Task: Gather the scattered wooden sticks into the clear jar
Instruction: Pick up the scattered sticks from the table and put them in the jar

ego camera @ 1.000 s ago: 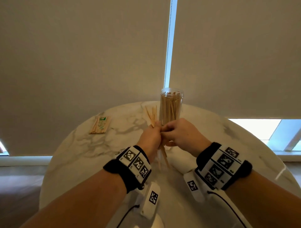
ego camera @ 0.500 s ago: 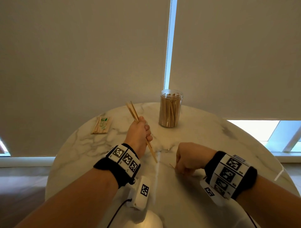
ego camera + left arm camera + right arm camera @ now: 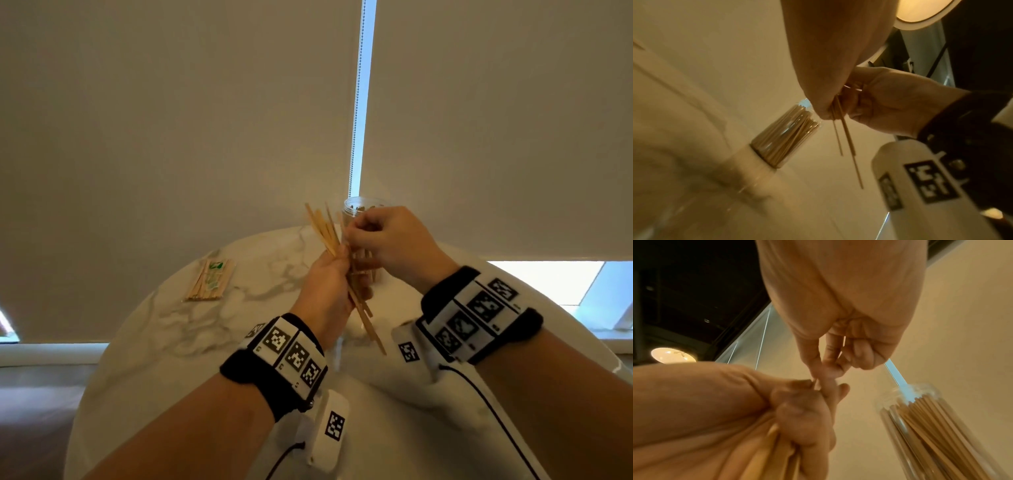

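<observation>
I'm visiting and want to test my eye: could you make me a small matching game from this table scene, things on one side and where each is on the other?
Things:
1. clear jar
2. bundle of sticks
3. packet of sticks
4. right hand

Places:
A. lying flat on the table's left side
B. pinching at the bundle's top
C. standing upright, full of sticks
D. held in the left hand

Pairs: 1-C, 2-D, 3-A, 4-B

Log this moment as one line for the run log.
left hand: grips bundle of wooden sticks | right hand: pinching at bundle top | clear jar: upright on marble table, nearly full | packet of sticks: untouched
</observation>
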